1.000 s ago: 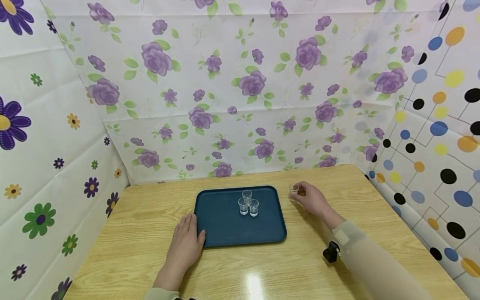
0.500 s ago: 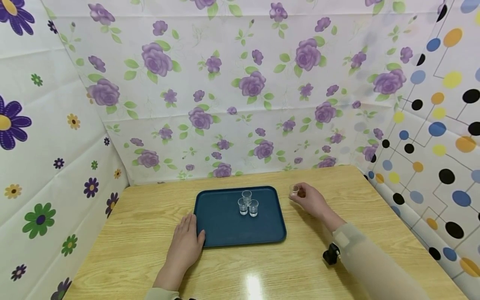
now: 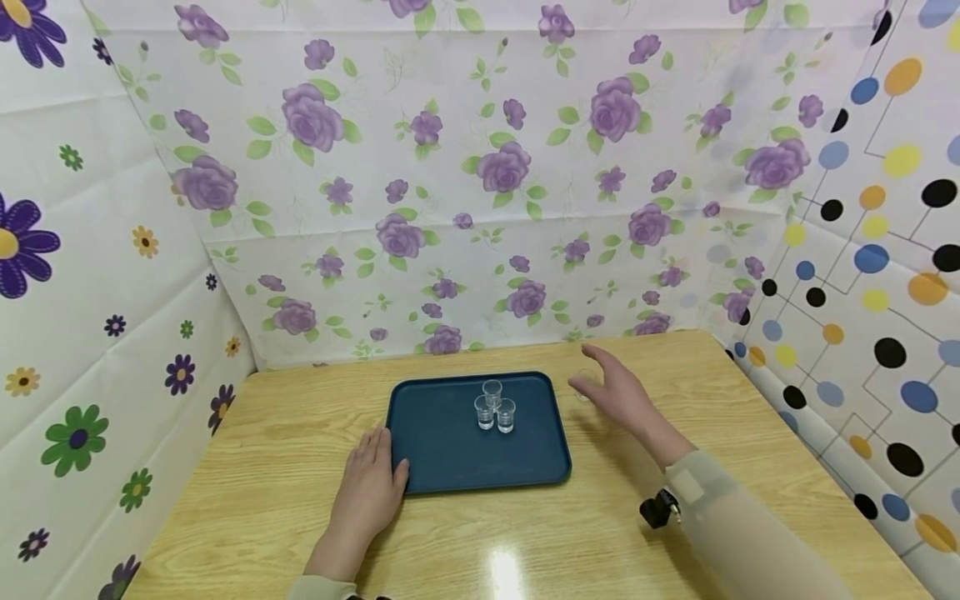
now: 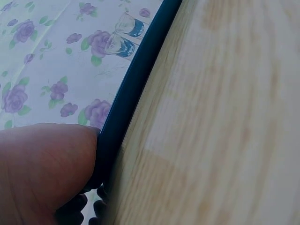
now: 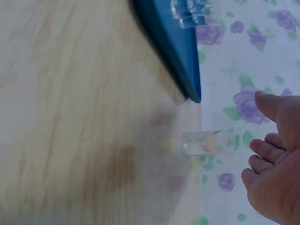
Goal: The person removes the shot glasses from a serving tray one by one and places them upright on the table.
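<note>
A clear shot glass (image 5: 201,143) stands on the table to the right of a dark blue tray (image 3: 442,458). My right hand (image 3: 621,402) is beside that glass, its thumb and fingers spread apart. The right wrist view shows a gap between this hand and the glass. Three more shot glasses (image 3: 506,415) are grouped upright on the tray, right of its middle. My left hand (image 3: 369,490) rests against the tray's left edge, fingers extended and thumb near the front corner. In the left wrist view the tray's rim (image 4: 126,93) runs past the hand.
Beneath everything is a light wooden table (image 3: 262,467). Floral cloth (image 3: 465,167) hangs behind it, with patterned cloth on both sides. A small black device (image 3: 658,508) is strapped at my right wrist.
My right hand held the shot glass between thumb and fingers; now it has let go and its fingers are spread. The left hand, tray and three glasses on it stay put.
</note>
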`<state>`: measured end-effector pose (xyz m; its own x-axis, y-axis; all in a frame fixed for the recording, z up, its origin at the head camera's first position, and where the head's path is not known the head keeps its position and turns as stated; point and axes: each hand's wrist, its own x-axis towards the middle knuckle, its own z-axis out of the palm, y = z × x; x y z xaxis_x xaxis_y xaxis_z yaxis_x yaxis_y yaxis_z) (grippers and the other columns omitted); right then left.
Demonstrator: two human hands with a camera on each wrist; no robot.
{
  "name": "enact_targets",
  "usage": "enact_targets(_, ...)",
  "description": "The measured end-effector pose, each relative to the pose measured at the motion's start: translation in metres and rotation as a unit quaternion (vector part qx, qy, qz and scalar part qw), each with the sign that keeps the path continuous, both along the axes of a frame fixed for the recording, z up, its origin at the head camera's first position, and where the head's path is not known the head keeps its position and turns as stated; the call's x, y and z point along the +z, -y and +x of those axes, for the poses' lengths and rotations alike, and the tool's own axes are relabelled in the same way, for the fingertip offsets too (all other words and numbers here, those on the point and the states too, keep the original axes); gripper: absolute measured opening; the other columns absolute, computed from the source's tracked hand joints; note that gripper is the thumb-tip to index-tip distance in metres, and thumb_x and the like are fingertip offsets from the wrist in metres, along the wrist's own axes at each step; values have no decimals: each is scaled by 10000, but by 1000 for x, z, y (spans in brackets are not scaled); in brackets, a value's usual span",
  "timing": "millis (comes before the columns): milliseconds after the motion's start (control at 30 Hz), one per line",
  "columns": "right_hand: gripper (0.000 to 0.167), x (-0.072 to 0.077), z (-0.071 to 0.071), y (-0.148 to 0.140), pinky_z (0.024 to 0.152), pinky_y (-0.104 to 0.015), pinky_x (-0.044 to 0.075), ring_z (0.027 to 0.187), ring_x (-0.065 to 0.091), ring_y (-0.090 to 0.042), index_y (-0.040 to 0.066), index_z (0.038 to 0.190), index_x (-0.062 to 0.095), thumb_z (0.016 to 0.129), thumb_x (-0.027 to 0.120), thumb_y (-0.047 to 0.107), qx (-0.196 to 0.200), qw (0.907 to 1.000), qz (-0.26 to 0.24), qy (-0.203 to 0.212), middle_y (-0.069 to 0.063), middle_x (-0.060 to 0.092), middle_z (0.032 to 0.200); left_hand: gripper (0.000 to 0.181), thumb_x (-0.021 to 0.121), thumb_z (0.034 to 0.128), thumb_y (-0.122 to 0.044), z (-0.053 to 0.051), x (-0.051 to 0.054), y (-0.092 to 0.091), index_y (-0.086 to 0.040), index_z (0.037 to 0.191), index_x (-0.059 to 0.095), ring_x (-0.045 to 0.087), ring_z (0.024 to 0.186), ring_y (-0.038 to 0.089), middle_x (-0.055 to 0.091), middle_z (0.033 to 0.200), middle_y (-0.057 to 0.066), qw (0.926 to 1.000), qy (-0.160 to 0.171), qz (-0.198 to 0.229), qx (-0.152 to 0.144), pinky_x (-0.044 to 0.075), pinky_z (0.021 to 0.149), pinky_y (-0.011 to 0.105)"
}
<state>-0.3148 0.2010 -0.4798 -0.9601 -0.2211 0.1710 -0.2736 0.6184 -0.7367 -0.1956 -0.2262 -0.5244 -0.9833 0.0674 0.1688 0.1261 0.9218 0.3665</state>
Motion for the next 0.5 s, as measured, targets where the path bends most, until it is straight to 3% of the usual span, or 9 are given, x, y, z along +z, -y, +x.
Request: enact_targets(500, 779, 13, 15, 38, 1217, -641, 431, 1580, 416, -397, 118, 1727, 383, 1096, 720, 428, 347, 9994, 42, -12, -138, 448, 1721, 667, 632, 1138, -208, 0, 0, 0, 178, 1620, 379, 282, 1599, 555, 376, 1675, 385, 10000, -12, -37, 2, 242, 1305, 679)
